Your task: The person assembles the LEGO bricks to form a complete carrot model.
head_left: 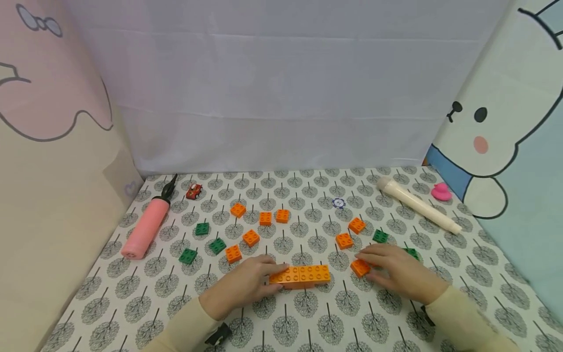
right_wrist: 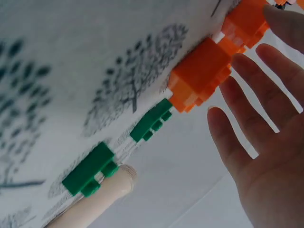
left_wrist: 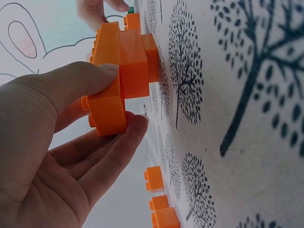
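My left hand grips the left end of a joined bar of orange toy bricks. In the left wrist view, the thumb presses one side of this stepped stack and the fingers curl under its near end. Lower bricks on the stack reach toward the cloth. On the right, my other hand hovers low with extended fingers around a small orange brick, thumb on the near side. The right wrist view shows its fingers spread and straight, the thumb overlapping an orange brick.
Loose orange bricks and green bricks lie left of centre; more orange and green ones lie right. A pink pump, red toy car, poker chip, cream microphone-shaped tube and pink duck lie farther out.
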Demonstrator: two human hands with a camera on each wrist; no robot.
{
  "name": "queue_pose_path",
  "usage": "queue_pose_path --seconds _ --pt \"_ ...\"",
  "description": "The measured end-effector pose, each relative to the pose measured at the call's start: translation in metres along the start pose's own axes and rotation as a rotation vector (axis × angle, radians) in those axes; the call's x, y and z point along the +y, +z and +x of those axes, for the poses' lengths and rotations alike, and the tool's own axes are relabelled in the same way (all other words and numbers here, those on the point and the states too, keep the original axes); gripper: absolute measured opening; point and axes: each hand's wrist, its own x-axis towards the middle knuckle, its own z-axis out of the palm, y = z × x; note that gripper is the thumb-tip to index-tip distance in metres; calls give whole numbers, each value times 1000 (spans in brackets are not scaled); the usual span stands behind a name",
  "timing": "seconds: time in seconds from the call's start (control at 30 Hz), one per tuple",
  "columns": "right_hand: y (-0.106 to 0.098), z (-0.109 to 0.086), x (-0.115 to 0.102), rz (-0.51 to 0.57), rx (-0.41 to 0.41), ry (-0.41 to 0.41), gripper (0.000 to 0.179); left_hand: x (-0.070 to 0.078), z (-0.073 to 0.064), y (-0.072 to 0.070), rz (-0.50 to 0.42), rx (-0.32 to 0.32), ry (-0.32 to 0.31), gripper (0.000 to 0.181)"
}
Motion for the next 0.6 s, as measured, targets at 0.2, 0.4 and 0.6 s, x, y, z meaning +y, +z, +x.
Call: queue_pose_path --seconds 0.2,0.4,0.6 --pt "8 7 1 12 10 -98 47 0 0 1 2 3 5 46" --pt "9 9 -4 -16 52 -70 45 1 0 0 17 5 4 46" --pt "9 17 -16 28 132 -45 47 -1 -1 1 20 10 4 46"
